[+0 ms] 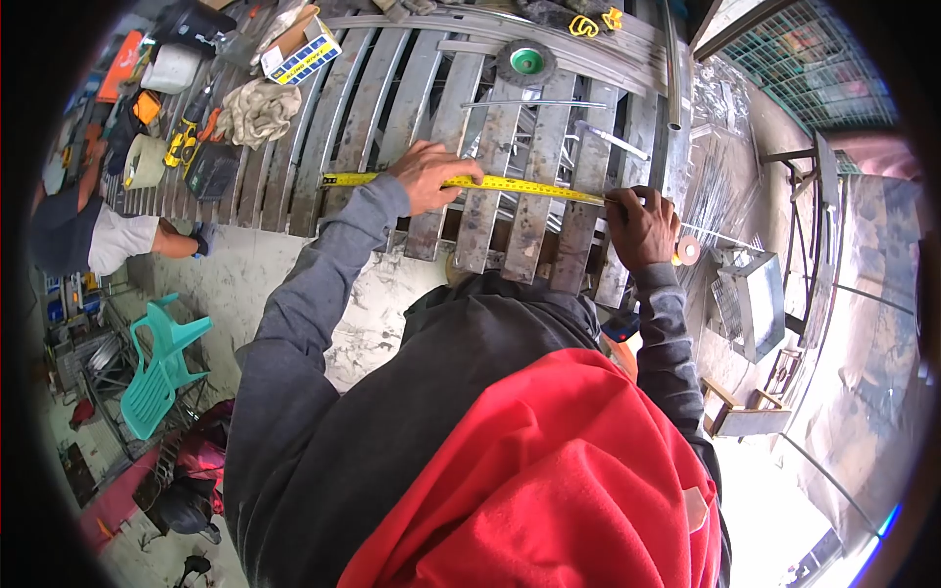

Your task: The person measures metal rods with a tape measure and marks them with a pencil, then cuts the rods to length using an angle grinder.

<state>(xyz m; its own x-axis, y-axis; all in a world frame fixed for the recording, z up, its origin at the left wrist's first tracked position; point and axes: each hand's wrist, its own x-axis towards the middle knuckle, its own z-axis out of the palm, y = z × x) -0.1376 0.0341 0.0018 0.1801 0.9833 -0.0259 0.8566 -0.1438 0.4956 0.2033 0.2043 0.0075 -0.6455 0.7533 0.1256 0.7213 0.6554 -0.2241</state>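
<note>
A yellow tape measure blade point(529, 187) stretches left to right across the metal slats of the workbench point(480, 220). My left hand point(428, 178) is closed around it, and a length of blade sticks out to the left past my wrist. At the right end of the blade, my right hand point(642, 227) pinches it between thumb and fingers. A thin metal rod point(534, 103) lies on the slats beyond the blade. Nearby sits a brush-like tool with a pale handle point(618, 142). Farther back rests a round disc with a green centre point(526, 62).
Long metal bars point(608, 59) line the bench's far side. To the left are a rivet box point(302, 54), a crumpled cloth point(260, 113) and a yellow-black power tool point(183, 142). A person point(93, 235) stands beyond the bench's left part. A teal plastic chair point(162, 363) is behind on the left.
</note>
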